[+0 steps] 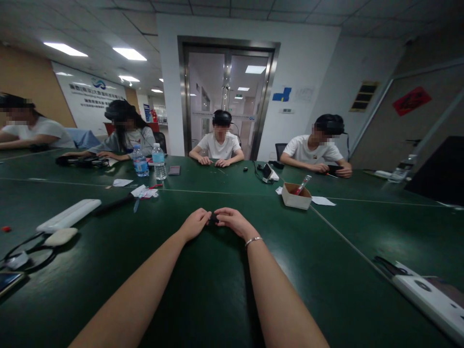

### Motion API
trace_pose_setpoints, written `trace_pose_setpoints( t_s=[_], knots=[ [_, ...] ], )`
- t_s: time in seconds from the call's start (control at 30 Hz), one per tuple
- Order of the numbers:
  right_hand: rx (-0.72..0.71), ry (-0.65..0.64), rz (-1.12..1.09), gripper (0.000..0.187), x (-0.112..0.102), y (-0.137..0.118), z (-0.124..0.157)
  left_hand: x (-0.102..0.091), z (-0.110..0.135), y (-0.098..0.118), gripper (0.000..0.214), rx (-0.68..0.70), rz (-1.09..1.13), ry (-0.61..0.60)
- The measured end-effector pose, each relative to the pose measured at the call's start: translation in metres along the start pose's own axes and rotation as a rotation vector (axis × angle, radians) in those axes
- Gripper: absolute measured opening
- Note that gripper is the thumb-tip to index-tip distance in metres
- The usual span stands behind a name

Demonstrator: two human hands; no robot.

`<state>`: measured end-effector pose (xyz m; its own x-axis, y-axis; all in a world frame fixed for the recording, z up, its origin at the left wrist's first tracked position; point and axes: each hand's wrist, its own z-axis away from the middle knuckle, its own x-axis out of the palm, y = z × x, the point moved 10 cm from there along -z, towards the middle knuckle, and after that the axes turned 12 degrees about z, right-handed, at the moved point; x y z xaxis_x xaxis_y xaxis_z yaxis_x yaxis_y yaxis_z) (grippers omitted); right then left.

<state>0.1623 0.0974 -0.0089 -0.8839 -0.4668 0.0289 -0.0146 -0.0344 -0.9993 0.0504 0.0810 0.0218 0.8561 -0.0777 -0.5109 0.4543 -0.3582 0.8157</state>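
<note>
Both my arms stretch forward over the dark green table (213, 285). My left hand (196, 223) is closed, its thumb and fingers pinching one side of a small black object (213, 219). From the other side my right hand (234, 221) grips the same object, fingers curved over it. The object's kind is too small and too covered by fingers to make out. A thin metal bracelet (253, 240) circles my right wrist.
Ahead right stands a small open box (296, 197) with a red-and-clear item in it. Two water bottles (158, 162) stand ahead left. A white power strip (429, 295) lies at right, a white bar (68, 215) at left. Several people sit across the table.
</note>
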Motion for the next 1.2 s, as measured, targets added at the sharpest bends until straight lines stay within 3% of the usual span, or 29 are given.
trace_pose_setpoints(
  t_s=[0.33, 0.6, 0.97, 1.2],
  knots=[
    [0.037, -0.011, 0.000, 0.031, 0.005, 0.001, -0.006, -0.006, -0.005, -0.011, 0.051, -0.024, 0.026, 0.030],
    [0.027, 0.046, 0.001, 0.025, -0.006, 0.003, -0.002, 0.001, -0.006, -0.017, 0.054, -0.189, -0.040, -0.027],
    [0.060, 0.104, 0.098, 0.028, -0.004, 0.002, -0.003, 0.000, -0.011, -0.011, 0.052, -0.159, -0.115, -0.009],
    [0.066, 0.046, 0.055, 0.028, 0.001, 0.000, 0.001, 0.001, -0.006, -0.012, 0.051, -0.137, -0.072, -0.037]
  ],
)
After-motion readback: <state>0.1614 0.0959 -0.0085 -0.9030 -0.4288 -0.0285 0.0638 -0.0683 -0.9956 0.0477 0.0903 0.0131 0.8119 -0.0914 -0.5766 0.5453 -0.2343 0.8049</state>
